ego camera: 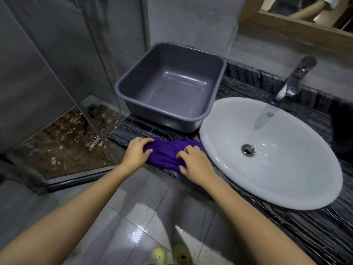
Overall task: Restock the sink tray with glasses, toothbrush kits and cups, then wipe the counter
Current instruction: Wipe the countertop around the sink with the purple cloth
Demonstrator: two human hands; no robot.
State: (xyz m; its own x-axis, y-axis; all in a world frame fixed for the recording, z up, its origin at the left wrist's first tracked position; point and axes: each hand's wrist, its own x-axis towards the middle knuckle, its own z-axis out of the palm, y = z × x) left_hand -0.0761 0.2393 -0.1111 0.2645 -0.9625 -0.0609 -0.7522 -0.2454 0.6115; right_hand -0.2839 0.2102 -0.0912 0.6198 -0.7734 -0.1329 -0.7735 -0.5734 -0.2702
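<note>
Dark streaked stone surface (pixel 286 228) carried the purple cloth (pixel 166 153) at its front edge. Both grips were curled onto it, left hand (pixel 136 151) bunching one end and right hand (pixel 193 163) the other, probably gathering it for wiping. An empty grey tub (pixel 122 88) at 12 o'clock and a white basin (pixel 286 175) at 3 hemmed in the strip.

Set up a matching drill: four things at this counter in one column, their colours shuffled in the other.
Things:
1. cloth
2. tub
3. sink
4. tap

Colours:
a. white
b. silver
c. purple
d. grey

Pairs: 1-c, 2-d, 3-a, 4-b
</note>
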